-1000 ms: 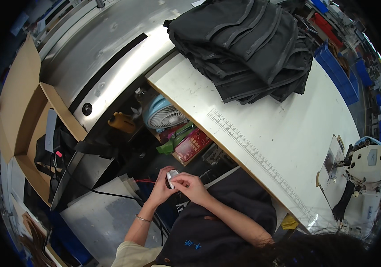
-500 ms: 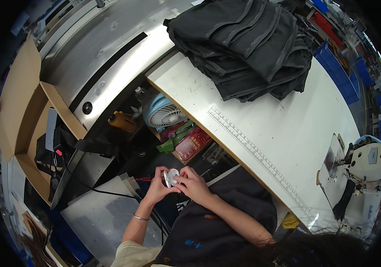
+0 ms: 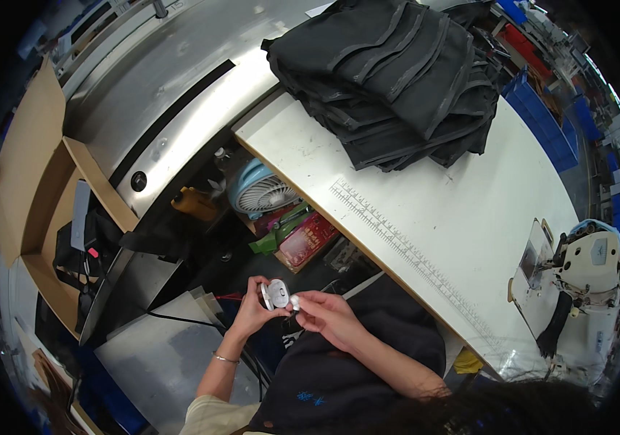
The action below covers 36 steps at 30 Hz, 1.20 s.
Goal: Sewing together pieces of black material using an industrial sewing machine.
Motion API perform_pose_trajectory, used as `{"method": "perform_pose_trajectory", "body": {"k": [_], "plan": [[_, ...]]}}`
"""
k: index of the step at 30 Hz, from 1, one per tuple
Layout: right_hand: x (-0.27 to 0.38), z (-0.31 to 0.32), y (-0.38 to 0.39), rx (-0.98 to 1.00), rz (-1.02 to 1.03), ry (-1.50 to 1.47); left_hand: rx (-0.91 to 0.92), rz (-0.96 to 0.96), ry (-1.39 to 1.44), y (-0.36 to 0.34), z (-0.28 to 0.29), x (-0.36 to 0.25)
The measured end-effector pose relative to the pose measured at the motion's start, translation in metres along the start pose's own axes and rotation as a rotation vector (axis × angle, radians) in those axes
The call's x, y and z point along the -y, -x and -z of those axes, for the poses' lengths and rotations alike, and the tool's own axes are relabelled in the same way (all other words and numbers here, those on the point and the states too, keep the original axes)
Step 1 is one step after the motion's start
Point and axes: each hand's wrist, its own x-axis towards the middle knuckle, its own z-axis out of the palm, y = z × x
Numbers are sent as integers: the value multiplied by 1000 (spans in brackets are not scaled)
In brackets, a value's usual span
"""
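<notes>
My left hand is closed around a small white earbud case, its lid tipped back and its inside facing up. Pinched in the fingertips of my right hand is a white earbud, held just right of the case and apart from it. Both hands are over my lap, above a dark apron.
A white table with a printed ruler carries a pile of black fabric pieces and a sewing machine. Left of it are a light-blue fan, a red box, an open cardboard box and a metal surface.
My right hand has moved right, away from the case, with the earbud now visible in its fingertips. The inside of the case is less covered. The left hand keeps its hold.
</notes>
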Motion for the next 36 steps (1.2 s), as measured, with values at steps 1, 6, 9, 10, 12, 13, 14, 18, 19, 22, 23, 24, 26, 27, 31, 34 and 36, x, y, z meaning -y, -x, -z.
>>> {"method": "perform_pose_trajectory", "body": {"k": [1,6,9,10,12,13,14,18,19,22,23,24,26,27,31,34,36], "plan": [[19,-4,22,-6,-92,-229,8,-1,5,-3,-4,0],[87,-7,112,-316,603,536,-38,-30,124,0,1,17],[117,7,125,-877,1022,1326,-70,-41,130,4,4,21],[126,14,126,-922,935,1321,-42,-64,144,1,1,20],[135,30,126,-940,930,1338,-38,-21,109,0,-4,17],[138,36,126,-924,910,1341,-25,-33,110,-1,-6,16],[139,40,127,-931,887,1290,-25,-30,121,-2,-8,16],[142,38,129,-931,863,1185,-29,-20,113,1,-10,18],[144,32,135,-940,884,1195,-32,-11,99,2,-9,17],[141,2,171,-952,1185,1042,-34,-21,83,3,-6,20],[133,-8,195,-953,1420,944,-35,-18,80,2,-7,19],[123,-35,232,-1074,1481,792,10,-36,93,-10,-20,10],[118,-42,256,-297,1616,648,-42,-5,32,7,2,12],[120,-48,267,429,1664,531,-21,-2,42,3,-2,15],[118,-64,278,520,1597,444,6,9,4,-4,-10,18],[117,-73,280,621,1517,343,4,1,-13,-3,-11,17],[116,-80,282,687,1462,275,-1,-8,-18,-2,-11,17]]}}
